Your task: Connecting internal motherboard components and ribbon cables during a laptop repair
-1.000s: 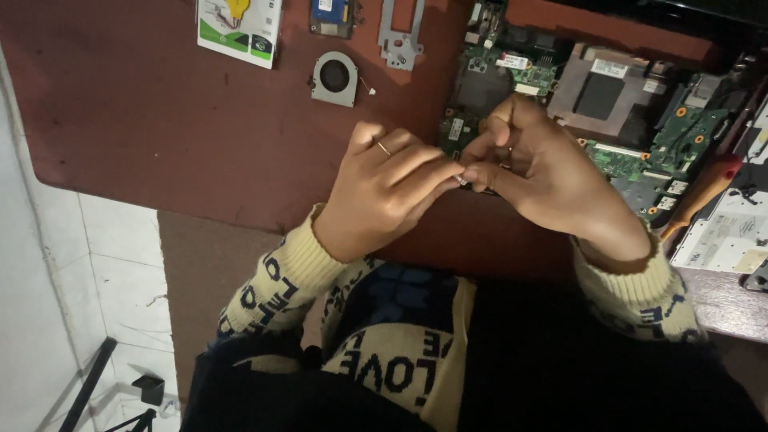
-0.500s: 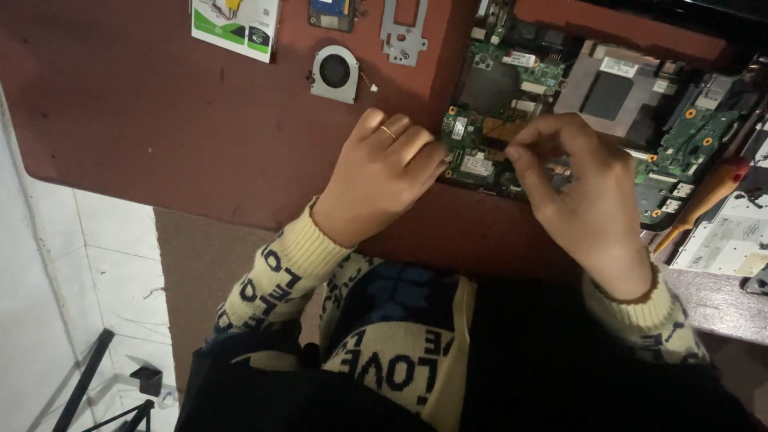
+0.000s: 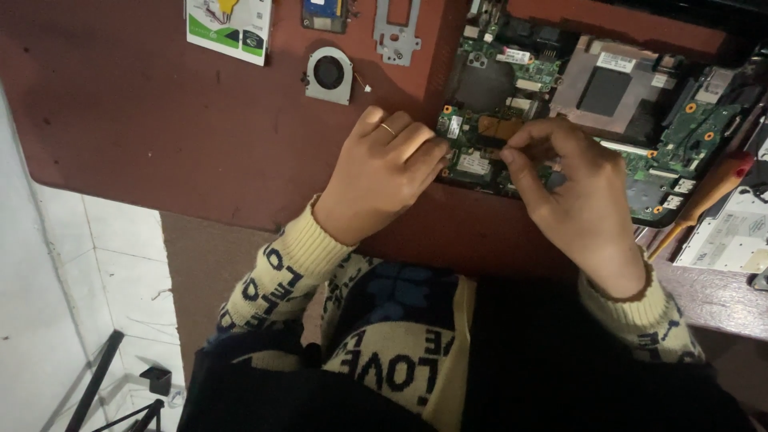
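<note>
Your left hand (image 3: 384,172) rests curled, fingertips pressing the laptop motherboard (image 3: 560,120) at its near-left edge to steady it. Your right hand (image 3: 572,192) pinches a small part over the board; what it is, I cannot tell.

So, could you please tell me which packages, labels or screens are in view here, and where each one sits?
Flat box: top left of the table, rectangular, white with green patches.
Sticker: on the metal plate of the open laptop, top right, small white rectangle.
Sticker: on the green circuit board, small and white.
Paper sheet: right edge, pale, printed.
No screens.
</note>
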